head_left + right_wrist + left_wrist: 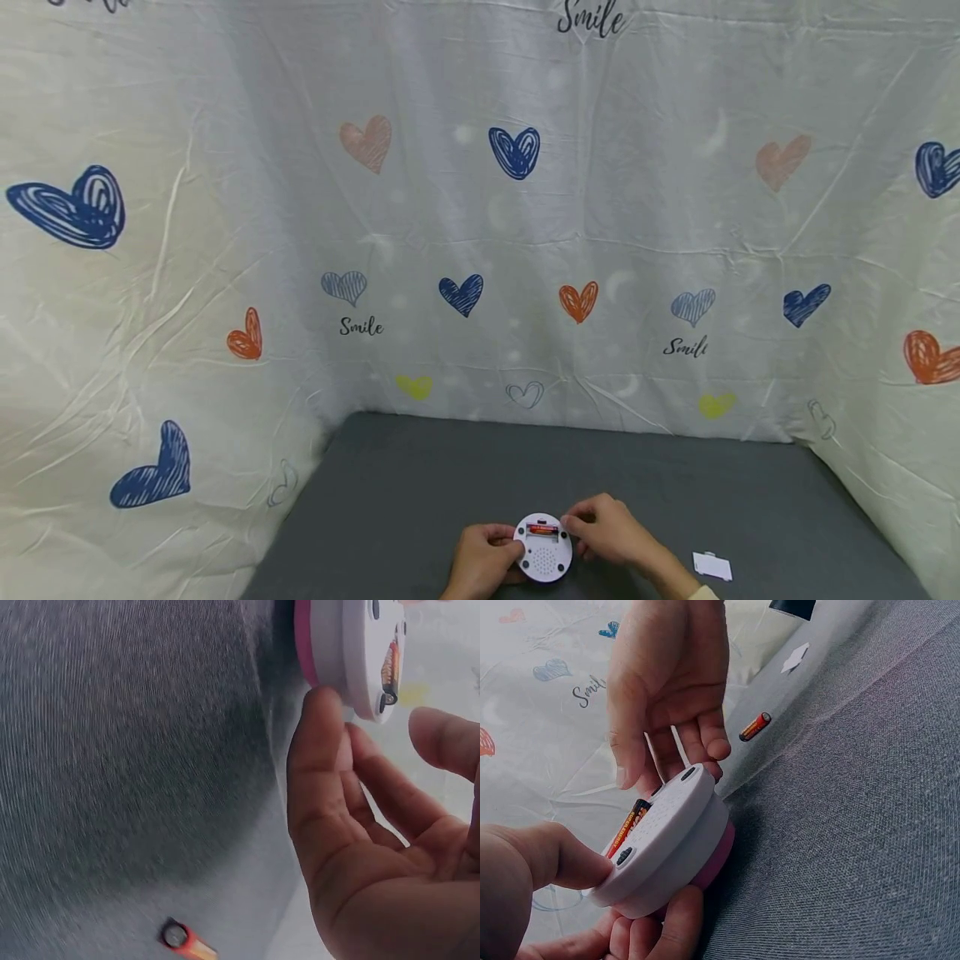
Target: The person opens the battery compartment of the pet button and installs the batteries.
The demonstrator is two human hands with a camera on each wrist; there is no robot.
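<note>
My left hand (482,558) grips a round white device (543,562) with a pink lower part, thumb on its upturned face and fingers beneath. That face has black feet, a patch of small holes and an uncovered battery compartment. One red and black battery (629,827) lies in the compartment. My right hand (613,531) is at the device's right edge, fingers loosely bent, with nothing seen held; the right wrist view shows its thumb (444,739) apart from the device. A second red and black battery (755,727) lies loose on the grey surface, beyond the right hand.
A white battery cover (712,566) lies on the grey tabletop (480,467), right of my right forearm. Curtains (645,208) printed with hearts stand behind and at both sides. A black object (793,607), kind unclear, shows at the left wrist view's top edge.
</note>
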